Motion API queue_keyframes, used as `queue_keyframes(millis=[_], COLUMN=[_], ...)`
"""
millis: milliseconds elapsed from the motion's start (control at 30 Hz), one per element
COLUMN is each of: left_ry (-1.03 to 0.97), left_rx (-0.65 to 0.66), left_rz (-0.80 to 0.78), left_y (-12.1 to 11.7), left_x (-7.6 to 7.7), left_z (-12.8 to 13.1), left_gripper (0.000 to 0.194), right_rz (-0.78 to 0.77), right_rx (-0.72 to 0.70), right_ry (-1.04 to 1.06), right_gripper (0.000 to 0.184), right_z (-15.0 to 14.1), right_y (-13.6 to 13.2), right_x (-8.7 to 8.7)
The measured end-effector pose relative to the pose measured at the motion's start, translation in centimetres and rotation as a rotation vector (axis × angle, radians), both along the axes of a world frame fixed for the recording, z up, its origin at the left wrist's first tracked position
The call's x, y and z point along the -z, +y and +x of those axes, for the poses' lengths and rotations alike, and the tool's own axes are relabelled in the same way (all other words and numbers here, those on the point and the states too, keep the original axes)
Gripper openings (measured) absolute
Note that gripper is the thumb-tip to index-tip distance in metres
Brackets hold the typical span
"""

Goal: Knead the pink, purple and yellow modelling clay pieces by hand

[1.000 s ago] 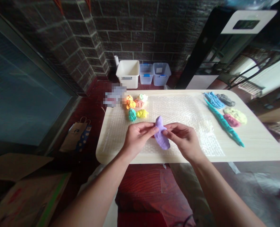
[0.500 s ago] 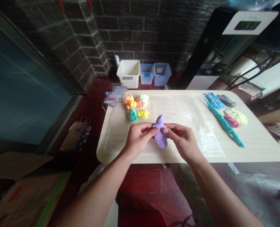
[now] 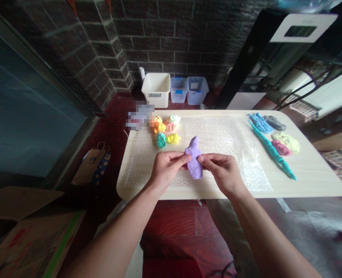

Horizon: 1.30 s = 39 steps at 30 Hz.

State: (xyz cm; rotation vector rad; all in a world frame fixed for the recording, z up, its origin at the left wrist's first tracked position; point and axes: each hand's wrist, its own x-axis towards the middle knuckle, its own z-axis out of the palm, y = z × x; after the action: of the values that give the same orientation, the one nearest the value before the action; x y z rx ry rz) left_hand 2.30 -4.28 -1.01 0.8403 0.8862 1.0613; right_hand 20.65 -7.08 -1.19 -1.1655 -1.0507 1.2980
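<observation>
A flattened, elongated piece of purple modelling clay (image 3: 194,164) is held up over the table's near half, narrow at its top end and wider below. My left hand (image 3: 167,166) pinches its left edge, thumb in front and fingers behind. On the opposite edge my right hand (image 3: 221,168) grips the clay in the same way. The fingers behind the piece are partly hidden. Beneath both hands lies a sheet of bubble wrap (image 3: 211,133). Beyond my left hand sit a green lump of clay (image 3: 161,140) and a yellow lump (image 3: 173,138).
Orange clay (image 3: 159,127) and other lumps lie at the table's (image 3: 318,177) far left. To the right are a long teal roll (image 3: 272,150), blue clay (image 3: 261,122), grey clay (image 3: 275,122), pink clay (image 3: 281,147) and pale yellow clay (image 3: 290,142). A white bin (image 3: 156,92) stands behind the table.
The upper part of the purple clay looks broader and more of its front shows between my thumbs. Both hands keep their hold. The view has shifted slightly.
</observation>
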Motion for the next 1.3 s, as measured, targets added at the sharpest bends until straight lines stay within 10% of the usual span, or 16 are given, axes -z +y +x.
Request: queue_keyframes(millis=[1300], left_ry=[-0.067], left_rx=[-0.068], left_rz=[-0.012], left_y=[0.31], left_x=[0.23], left_z=[-0.02], left_gripper=[0.033], right_rz=[-0.002], right_rx=[0.060], right_ry=[0.063], right_gripper=[0.024], right_z=[-0.62], right_y=[0.08], right_x=[0.31])
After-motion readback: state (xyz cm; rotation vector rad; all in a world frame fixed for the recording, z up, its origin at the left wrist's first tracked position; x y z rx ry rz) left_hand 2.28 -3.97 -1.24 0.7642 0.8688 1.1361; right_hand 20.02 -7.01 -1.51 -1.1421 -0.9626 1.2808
